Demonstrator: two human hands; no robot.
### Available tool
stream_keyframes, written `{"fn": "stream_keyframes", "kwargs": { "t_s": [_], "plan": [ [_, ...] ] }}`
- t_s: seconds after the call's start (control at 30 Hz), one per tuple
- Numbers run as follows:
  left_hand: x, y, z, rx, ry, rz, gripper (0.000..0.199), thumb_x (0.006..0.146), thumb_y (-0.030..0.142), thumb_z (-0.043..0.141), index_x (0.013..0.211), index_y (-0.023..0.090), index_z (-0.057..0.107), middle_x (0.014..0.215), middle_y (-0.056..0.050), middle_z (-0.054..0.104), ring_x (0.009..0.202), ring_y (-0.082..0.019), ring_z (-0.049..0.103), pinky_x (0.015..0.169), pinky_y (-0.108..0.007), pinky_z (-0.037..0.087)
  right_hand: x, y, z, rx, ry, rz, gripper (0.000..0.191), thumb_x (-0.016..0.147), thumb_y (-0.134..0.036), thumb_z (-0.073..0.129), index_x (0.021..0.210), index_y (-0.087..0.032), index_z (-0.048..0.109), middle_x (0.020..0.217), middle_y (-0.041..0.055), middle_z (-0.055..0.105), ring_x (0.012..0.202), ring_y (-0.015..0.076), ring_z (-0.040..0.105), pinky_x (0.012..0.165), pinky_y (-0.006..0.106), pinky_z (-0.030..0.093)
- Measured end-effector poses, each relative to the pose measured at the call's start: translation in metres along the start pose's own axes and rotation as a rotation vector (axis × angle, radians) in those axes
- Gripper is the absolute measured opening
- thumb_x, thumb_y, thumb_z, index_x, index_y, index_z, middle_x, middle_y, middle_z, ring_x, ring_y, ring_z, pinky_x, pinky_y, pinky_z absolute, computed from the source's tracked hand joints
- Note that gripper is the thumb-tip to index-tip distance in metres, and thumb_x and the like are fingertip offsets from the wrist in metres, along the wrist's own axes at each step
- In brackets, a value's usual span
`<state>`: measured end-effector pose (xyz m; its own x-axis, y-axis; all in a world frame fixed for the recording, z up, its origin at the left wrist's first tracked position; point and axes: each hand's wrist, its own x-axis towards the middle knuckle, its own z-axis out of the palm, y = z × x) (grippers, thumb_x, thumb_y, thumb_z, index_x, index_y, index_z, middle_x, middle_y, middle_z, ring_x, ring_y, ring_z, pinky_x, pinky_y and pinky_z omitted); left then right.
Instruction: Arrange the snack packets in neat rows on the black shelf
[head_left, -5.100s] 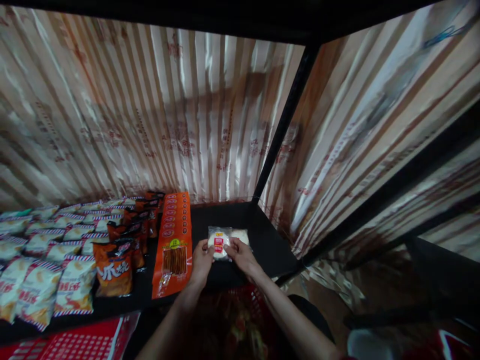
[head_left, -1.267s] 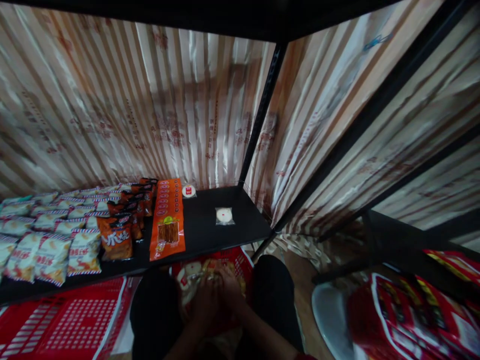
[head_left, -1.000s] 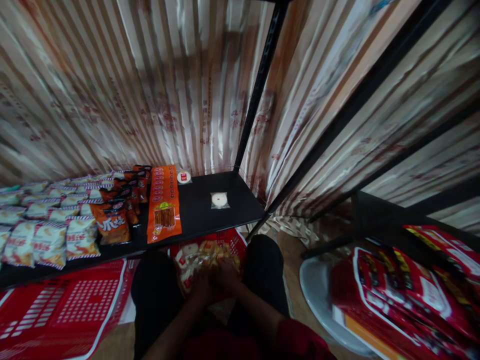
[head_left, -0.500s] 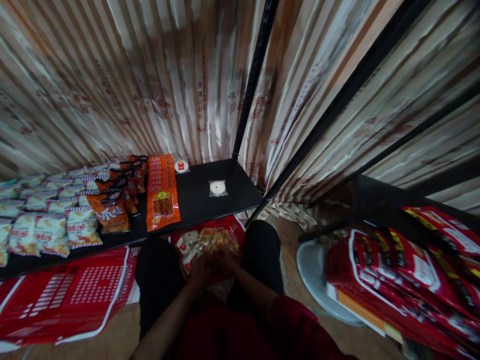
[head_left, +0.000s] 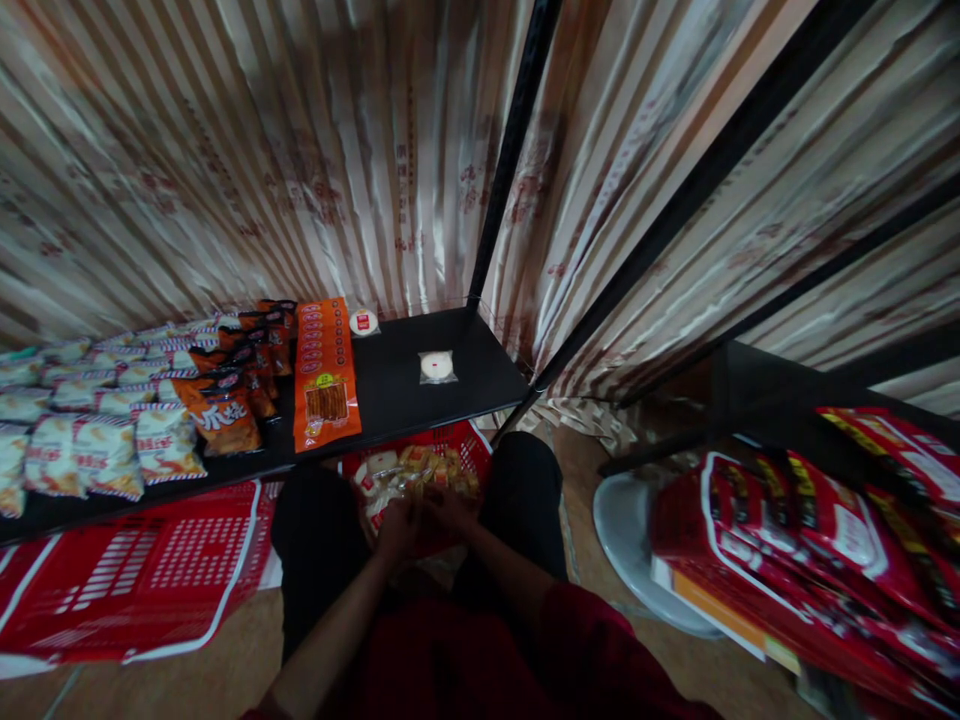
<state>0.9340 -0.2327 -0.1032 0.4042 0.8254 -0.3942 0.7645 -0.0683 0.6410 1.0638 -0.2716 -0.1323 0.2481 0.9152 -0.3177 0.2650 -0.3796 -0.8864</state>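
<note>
Both my hands are over a red plastic basket [head_left: 477,452] between my knees. In it lie small clear-wrapped packets: round white ones [head_left: 379,464] at the left and yellowish ones [head_left: 429,462] at the middle and right. My left hand [head_left: 399,526] is curled at the near edge of the packets. My right hand [head_left: 450,510] is close beside it, fingers bent in toward the yellowish packets. Both look closed, but dim light hides what is between the fingers. On the black shelf [head_left: 480,350] just beyond lie two round white packets, one at the front [head_left: 436,367] and one behind [head_left: 364,322].
An orange snack pack [head_left: 325,375] lies left on the shelf, beside brown-orange bags [head_left: 221,415] and rows of white snack bags [head_left: 105,450]. A red basket [head_left: 165,570] is below. At right are a grey stool [head_left: 626,540], a basket of red packs [head_left: 832,520] and black posts [head_left: 637,270].
The view has tipped slightly, so the shelf's goods sit a little higher in the picture. My hands have shifted slightly within the basket, staying close together.
</note>
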Motion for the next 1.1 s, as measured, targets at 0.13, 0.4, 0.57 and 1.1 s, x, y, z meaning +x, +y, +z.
{"fn": "stream_keyframes", "kwargs": {
  "t_s": [0.13,0.4,0.57,1.1],
  "plan": [
    [0.005,-0.004,-0.010,0.099,0.101,-0.066,0.035,0.080,0.014,0.045,0.111,0.017,0.061,0.133,-0.011,0.050,0.125,-0.022,0.043,0.102,-0.032,0.032,0.003,0.009,0.001,-0.024,0.020,0.021,0.031,0.076,-0.017,0.056,0.107,-0.018,0.063,0.100,0.0064,0.071,0.093,0.0206,0.066,0.086,0.035,0.050],
    [0.015,-0.018,-0.016,0.231,0.104,-0.280,0.041,0.072,0.022,0.058,0.110,0.007,0.061,0.112,-0.022,0.061,0.107,-0.032,0.056,0.088,-0.034,0.041,0.004,0.015,0.004,-0.026,0.024,0.038,0.034,0.078,-0.019,0.055,0.111,-0.018,0.061,0.109,0.0061,0.068,0.100,0.0183,0.064,0.087,0.031,0.049],
    [0.008,-0.018,-0.012,0.235,0.117,-0.247,0.039,0.071,0.021,0.060,0.108,0.011,0.063,0.117,-0.019,0.058,0.114,-0.031,0.051,0.092,-0.033,0.038,0.005,0.013,0.002,-0.019,0.026,0.028,0.031,0.077,-0.018,0.054,0.107,-0.020,0.064,0.107,0.0033,0.069,0.100,0.0177,0.063,0.089,0.032,0.048],
    [0.011,-0.013,-0.015,-0.177,0.356,-0.158,0.033,0.083,0.032,0.047,0.107,0.014,0.061,0.103,-0.014,0.068,0.096,-0.024,0.063,0.083,-0.030,0.045,0.008,0.007,-0.001,0.168,0.115,0.020,0.040,0.073,-0.052,0.060,0.099,-0.021,0.066,0.100,0.0067,0.069,0.096,0.0256,0.062,0.088,0.041,0.047]
  ]
}}
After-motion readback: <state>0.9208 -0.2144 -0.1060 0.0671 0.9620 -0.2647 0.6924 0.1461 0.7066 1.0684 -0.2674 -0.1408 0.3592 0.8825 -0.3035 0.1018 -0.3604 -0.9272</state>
